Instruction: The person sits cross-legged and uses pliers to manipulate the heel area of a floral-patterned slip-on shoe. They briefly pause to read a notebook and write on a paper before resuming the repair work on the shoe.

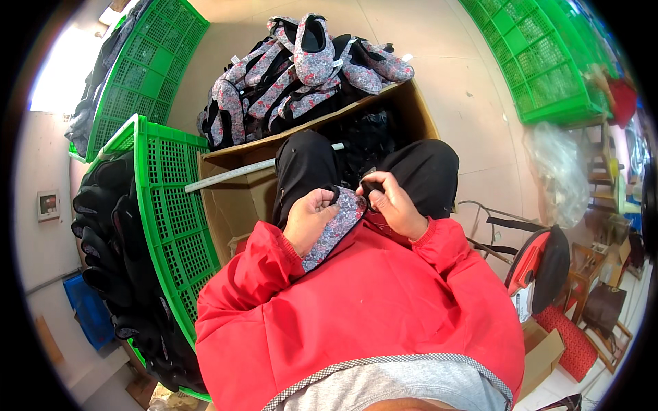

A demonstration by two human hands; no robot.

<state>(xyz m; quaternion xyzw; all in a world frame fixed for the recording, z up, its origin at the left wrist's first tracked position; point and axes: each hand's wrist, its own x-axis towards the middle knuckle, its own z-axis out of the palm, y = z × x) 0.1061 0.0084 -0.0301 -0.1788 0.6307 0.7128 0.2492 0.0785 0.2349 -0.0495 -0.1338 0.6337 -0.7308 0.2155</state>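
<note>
Over my lap, my left hand (pixel 308 218) grips a floral fabric slipper (pixel 336 226) with black edging, its thumb and fingers closed at the rim. My right hand (pixel 396 203) is closed in a pinch beside the slipper's far right end. A small dark thing shows between its fingers; whether it is part of the slipper or a tool, I cannot tell. Just beyond my knees, a heap of similar floral slippers (pixel 315 51) rests on the far edge of a cardboard box (pixel 421 113). Dark items lie inside that box.
A grey bar (pixel 236 175) crosses the box. Green crates (pixel 161 185) stand at my left, the nearer one full of black shoes (pixel 113 233). Another green crate (pixel 541 55) is at the far right, with a clear plastic bag (pixel 558 171) by it. A red-and-black padded chair (pixel 538 267) stands at right.
</note>
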